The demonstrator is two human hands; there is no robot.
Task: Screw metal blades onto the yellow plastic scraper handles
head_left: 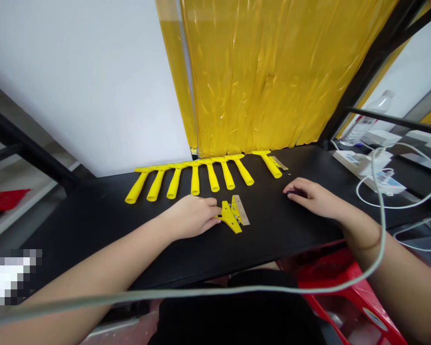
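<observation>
My left hand is closed round the handle of a yellow scraper, which lies low over the black table with its head to the right. Against that head is a yellow clamp piece with a metal blade and small screws between the parts. Further right, my right hand rests at the tabletop, fingers curled round a small dark object that they mostly hide. Several yellow scraper handles stand in a row along the back edge. Beside the rightmost handle lies another blade.
A pale cable loops across the foreground and up past my right arm. White power strips and a clear bottle are at the right. Yellow sheeting and a white panel border the back; a red stool stands below.
</observation>
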